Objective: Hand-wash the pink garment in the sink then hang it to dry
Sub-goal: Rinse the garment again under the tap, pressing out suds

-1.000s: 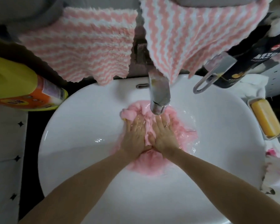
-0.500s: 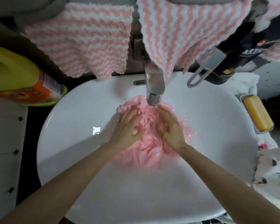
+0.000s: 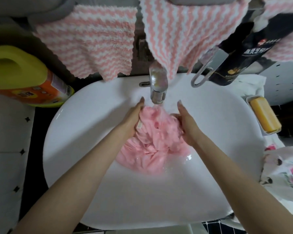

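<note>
Washing underway: left hand (image 3: 133,121) and right hand (image 3: 187,126) grip the bunched pink cloth garment (image 3: 153,142) in the white ceramic sink (image 3: 91,183); hanging remains.

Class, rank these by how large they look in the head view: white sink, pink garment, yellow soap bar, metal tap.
1. white sink
2. pink garment
3. yellow soap bar and metal tap look about alike; the tap is nearer the camera, so I leave them unranked.

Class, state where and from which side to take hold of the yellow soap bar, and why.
Pinch the soap bar across its narrow width, mid-length, from above: it lies flat in a white dish whose rim blocks a low sideways approach.
</note>
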A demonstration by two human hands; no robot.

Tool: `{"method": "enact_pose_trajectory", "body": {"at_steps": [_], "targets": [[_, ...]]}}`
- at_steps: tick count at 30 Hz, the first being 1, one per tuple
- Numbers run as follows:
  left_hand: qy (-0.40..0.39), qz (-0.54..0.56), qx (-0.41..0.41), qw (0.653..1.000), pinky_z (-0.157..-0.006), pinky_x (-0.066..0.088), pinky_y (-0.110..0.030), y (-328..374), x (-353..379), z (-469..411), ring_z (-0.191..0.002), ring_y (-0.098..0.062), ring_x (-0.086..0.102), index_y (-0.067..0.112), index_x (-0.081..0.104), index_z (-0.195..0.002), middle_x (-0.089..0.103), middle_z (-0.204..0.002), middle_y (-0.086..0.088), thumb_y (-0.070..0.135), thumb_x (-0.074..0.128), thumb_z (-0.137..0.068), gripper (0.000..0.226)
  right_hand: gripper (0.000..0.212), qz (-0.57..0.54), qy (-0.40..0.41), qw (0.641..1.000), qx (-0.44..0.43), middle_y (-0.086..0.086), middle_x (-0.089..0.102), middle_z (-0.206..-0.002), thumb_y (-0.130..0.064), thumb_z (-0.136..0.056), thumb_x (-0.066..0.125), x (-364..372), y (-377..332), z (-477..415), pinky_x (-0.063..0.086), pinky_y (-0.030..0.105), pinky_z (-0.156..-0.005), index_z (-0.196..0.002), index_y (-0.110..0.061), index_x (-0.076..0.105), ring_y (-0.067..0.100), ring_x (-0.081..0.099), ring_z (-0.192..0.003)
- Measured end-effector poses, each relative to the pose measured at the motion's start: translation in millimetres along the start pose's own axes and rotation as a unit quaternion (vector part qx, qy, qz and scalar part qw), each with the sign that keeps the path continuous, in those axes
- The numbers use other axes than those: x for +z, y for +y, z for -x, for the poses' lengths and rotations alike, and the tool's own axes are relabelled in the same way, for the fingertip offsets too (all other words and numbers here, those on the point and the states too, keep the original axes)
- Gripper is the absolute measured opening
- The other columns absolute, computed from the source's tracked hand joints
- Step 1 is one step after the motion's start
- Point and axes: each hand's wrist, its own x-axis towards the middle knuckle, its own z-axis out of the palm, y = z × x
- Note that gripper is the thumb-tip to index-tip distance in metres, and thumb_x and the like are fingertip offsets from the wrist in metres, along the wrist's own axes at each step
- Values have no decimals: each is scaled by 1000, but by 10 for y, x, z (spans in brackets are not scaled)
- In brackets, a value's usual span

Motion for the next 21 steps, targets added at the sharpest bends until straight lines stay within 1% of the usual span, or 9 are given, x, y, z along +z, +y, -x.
{"method": "enact_pose_trajectory", "body": {"at_steps": [3,5,7,8,10,12,15,18,21], "targets": [[38,-243,75,966,-95,48,-37,-179,-180,125,-102,-24,62,22,65,-99,67,-103,-4,53,62,-67,45,55,296,74,952,-36,-5,46,-47,-59,-91,45,-50,169,192,32,25,-49,-58,-16,49,19,50,-56],[50,-501,109,857,-101,40,-37,-351,-357,260,-123,-19,45,29,42,-131,47,-130,0,65,65,-59,83,50,493,127,854,-105,0,60,-74,-67,-85,47,-91,381,248,40,29,-64,-78,-19,61,25,56,-82],[32,-585,126,801,-114,19,-42,-535,-429,329,-143,-19,5,30,7,-149,7,-154,-1,66,72,-56,119,74,484,114,851,-167,5,51,-127,-82,-71,40,-33,558,263,39,41,-98,-124,-32,55,27,45,-120],[17,-591,128,797,-116,8,-45,-634,-396,335,-144,-20,-13,30,-6,-150,-13,-156,1,65,74,-57,127,83,453,93,867,-187,4,33,-147,-85,-67,33,19,630,253,25,50,-112,-137,-42,41,25,29,-136],[10,-627,152,764,-117,-3,-51,-903,-266,298,-141,-25,-28,31,-22,-146,-31,-152,-6,81,59,-56,131,79,469,64,853,-223,-5,-1,-160,-84,-71,21,179,781,208,-2,55,-116,-144,-54,16,19,-1,-146],[77,-655,222,718,-116,11,-51,-1174,-167,233,-145,-31,-4,26,-10,-149,-6,-157,-16,87,39,-58,120,68,519,75,815,-246,-10,-8,-160,-79,-80,17,301,954,154,-4,55,-114,-143,-57,8,20,-3,-146],[211,-588,353,696,-101,33,-41,-1427,-84,130,-119,-32,45,12,39,-135,48,-135,-15,53,45,-77,71,54,571,121,758,-290,-2,26,-156,-66,-90,18,330,1153,53,29,61,-105,-139,-49,29,38,41,-128],[292,-567,418,647,-81,39,-39,-1387,17,-24,-92,-30,52,11,48,-114,58,-106,-12,35,43,-84,39,43,572,199,700,-379,10,61,-125,-55,-94,24,353,1155,-154,50,52,-78,-120,-29,47,39,63,-86],[315,-557,445,627,-65,35,-36,-1252,4,-210,-76,-26,48,13,47,-98,58,-85,-9,25,44,-85,18,37,547,245,682,-419,13,68,-103,-45,-85,41,380,1100,-404,51,39,-65,-99,-19,63,33,63,-67]]}}
